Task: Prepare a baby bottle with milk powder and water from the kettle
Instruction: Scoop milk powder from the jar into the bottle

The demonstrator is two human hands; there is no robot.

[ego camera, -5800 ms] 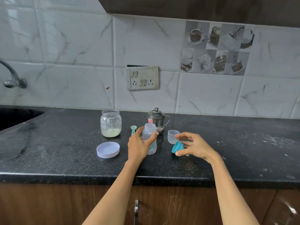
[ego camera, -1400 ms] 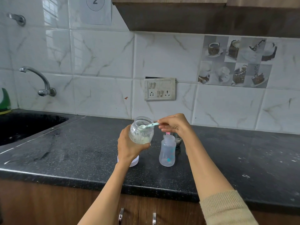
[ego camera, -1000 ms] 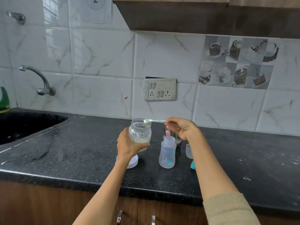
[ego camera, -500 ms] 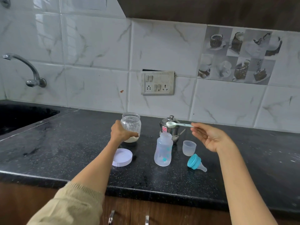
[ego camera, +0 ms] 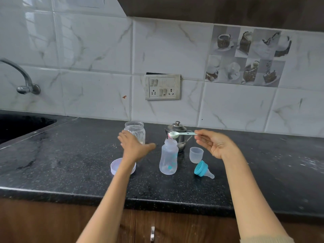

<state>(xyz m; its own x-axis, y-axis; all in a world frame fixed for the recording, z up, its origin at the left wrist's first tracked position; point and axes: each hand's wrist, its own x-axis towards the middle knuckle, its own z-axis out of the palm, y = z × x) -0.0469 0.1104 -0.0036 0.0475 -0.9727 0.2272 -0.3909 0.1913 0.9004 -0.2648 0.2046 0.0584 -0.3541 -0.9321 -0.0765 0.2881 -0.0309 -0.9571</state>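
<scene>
Pinching a powder-filled scoop (ego camera: 174, 134) above the open, empty-looking bottle (ego camera: 168, 157), right hand (ego camera: 216, 144); left hand (ego camera: 134, 146) spread.

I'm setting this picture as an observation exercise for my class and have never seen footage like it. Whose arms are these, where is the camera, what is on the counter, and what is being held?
There is no machine here: a person wears one wide-angle camera on the head, looking forward and down, so the arms reaching in are their own.

The right hand pinches the handle of a pale green scoop, whose bowl is above the mouth of the open baby bottle. The left hand is open and holds nothing, in front of the glass powder jar.

On the black counter also lie the jar's round lid, a clear cap, the teal teat ring on its side, and a small steel kettle behind the bottle.
</scene>
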